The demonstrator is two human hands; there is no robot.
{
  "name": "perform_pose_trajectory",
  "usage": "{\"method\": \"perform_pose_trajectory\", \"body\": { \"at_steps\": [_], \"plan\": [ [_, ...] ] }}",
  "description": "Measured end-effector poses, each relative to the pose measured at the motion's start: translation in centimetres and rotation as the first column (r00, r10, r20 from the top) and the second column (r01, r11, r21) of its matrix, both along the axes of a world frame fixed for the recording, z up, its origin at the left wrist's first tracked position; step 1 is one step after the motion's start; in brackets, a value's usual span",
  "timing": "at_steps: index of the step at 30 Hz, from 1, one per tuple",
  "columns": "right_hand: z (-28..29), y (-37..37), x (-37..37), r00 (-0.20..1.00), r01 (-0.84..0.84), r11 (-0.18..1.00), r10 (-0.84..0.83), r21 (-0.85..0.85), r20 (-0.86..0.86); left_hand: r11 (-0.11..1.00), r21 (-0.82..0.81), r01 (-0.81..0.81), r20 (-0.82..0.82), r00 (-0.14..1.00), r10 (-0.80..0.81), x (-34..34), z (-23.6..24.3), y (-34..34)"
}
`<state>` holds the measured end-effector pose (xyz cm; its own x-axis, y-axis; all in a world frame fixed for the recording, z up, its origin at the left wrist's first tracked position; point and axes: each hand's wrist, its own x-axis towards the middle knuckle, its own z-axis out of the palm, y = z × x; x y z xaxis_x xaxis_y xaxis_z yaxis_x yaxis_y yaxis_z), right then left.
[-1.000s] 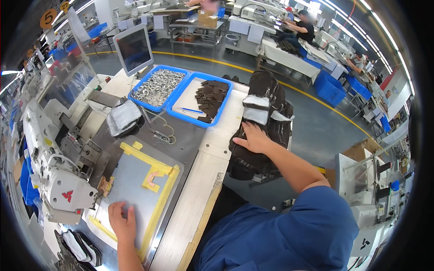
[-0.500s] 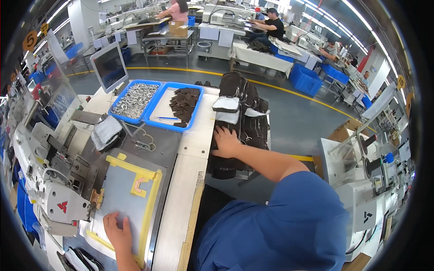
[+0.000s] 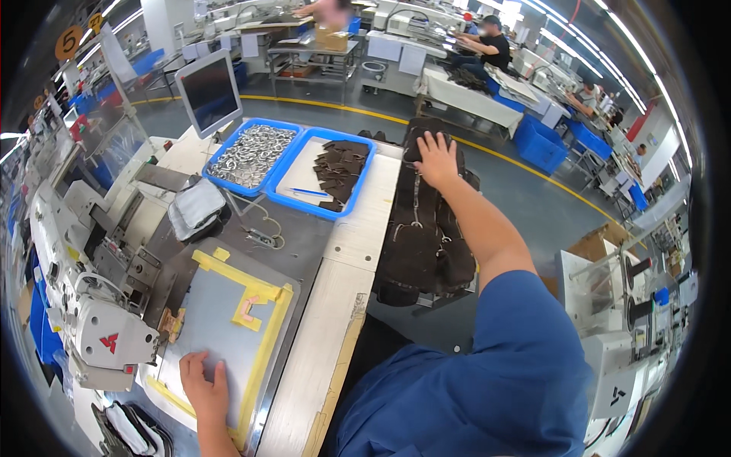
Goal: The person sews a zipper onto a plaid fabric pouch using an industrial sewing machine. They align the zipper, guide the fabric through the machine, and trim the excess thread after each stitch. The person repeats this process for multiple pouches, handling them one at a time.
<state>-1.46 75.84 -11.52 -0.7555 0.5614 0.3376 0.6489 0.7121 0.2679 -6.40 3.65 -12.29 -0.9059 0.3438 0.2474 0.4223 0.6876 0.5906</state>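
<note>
My right hand lies with spread fingers on the far end of a pile of dark brown fabric pieces, which has metal rings and straps on it. My left hand rests, fingers apart, on a grey sheet edged with yellow tape on the machine bed. Just left of that hand is the white sewing machine head. A small pink piece is set in the tape near the sheet's far right corner. Neither hand visibly grips anything.
Blue trays hold metal rings and brown fabric tabs with a blue pen. A white-lined dark pouch lies beyond the sheet, and more pouches at lower left. A monitor stands behind. Co-workers sit farther off.
My right hand has moved from the near left side of the brown pile to its far end. White-lined pieces on top no longer show. The view shifted slightly; my left hand stayed on the sheet.
</note>
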Motion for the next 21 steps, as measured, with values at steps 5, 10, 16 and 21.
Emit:
{"method": "perform_pose_trajectory", "body": {
  "at_steps": [5, 10, 16, 21],
  "plan": [
    [-1.5, 0.9, -4.9, 0.997, 0.045, 0.989, -0.052, -0.141, -0.050, 0.995, -0.032, -0.090, -0.038, 0.995, 0.089, 0.5, 0.5, -0.5],
    [-10.3, 7.1, -4.6, 0.991, -0.106, 0.990, 0.098, 0.095, 0.091, 0.987, -0.128, -0.095, -0.131, 0.988, 0.078, 0.0, 0.7, 0.2],
    [-12.2, 14.9, -5.0, 0.888, -0.066, 0.992, 0.011, 0.105, 0.460, 0.973, -0.199, -0.117, -0.188, 0.979, 0.079, 1.3, 0.7, -0.7],
    [-7.8, 17.9, -6.3, 0.954, 0.077, 0.993, -0.046, -0.094, 0.297, 0.905, -0.259, -0.337, -0.246, 0.929, 0.276, 4.8, 1.8, -5.7]
  ]
}}
